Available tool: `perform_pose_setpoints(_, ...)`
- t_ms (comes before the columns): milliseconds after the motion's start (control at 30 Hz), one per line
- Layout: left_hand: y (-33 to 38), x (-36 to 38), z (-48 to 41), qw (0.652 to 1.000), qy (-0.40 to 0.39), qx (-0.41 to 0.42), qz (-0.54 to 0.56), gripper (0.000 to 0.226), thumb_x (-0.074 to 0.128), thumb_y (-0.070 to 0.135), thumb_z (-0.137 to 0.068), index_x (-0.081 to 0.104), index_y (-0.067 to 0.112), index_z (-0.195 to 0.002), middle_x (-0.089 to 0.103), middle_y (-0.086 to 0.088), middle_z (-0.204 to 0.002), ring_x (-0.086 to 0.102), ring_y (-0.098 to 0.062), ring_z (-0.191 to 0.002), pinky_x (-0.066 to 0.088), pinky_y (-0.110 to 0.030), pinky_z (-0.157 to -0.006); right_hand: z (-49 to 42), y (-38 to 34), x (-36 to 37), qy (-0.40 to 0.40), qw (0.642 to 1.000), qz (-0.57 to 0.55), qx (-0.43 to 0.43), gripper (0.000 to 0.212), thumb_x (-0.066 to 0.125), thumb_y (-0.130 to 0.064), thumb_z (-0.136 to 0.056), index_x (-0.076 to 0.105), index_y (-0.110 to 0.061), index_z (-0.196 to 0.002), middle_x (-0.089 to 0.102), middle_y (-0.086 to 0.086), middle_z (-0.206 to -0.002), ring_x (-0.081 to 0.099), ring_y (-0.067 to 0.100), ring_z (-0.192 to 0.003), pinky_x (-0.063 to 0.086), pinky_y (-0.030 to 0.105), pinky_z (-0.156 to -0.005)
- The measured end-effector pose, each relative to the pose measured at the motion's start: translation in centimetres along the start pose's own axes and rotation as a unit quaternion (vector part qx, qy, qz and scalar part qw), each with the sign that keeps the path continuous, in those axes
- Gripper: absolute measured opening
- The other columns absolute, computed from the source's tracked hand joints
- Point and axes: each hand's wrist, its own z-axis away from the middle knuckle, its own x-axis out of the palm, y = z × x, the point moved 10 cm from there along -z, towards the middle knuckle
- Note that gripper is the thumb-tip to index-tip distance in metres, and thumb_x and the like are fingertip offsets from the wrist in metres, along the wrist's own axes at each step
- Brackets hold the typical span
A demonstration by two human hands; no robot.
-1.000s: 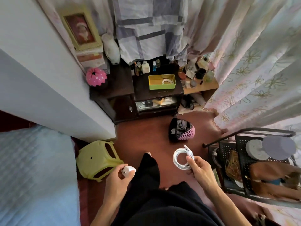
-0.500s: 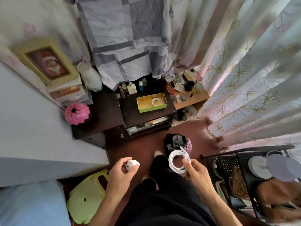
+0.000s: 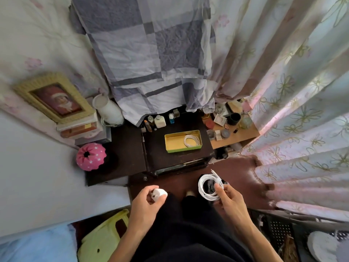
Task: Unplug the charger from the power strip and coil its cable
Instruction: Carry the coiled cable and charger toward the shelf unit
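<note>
White charger point(image 3: 159, 194) sits pinched in my left hand point(image 3: 145, 207); my right hand point(image 3: 229, 200) grips the coiled white cable point(image 3: 207, 187), one end poking up; both hands are above the floor point(image 3: 236, 167), near the dark desk point(image 3: 175, 159).

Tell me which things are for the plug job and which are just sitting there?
For the job: charger in the left hand; coiled cable in the right hand.

Just lying about: yellow tin, pink ball, picture frame, white jug, bottles, green stool.
</note>
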Motion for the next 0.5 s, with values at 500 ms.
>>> perform_pose_setpoints(500,3.8,1.6,-15.7,0.997,-0.076,0.002,0.000,0.024,0.078,0.043,-0.081,0.060,0.048,-0.095,0.069,0.021,-0.097,0.063,0.011,-0.091,0.051,-0.006,-0.063,-11.9,-7.1,3.4,0.088,0.991,0.094,0.036,0.022,0.068,-0.037,-0.103,0.066,-0.016,-0.103,0.078,0.010,-0.095,0.071,0.002,-0.053,0.058,0.031,-0.062)
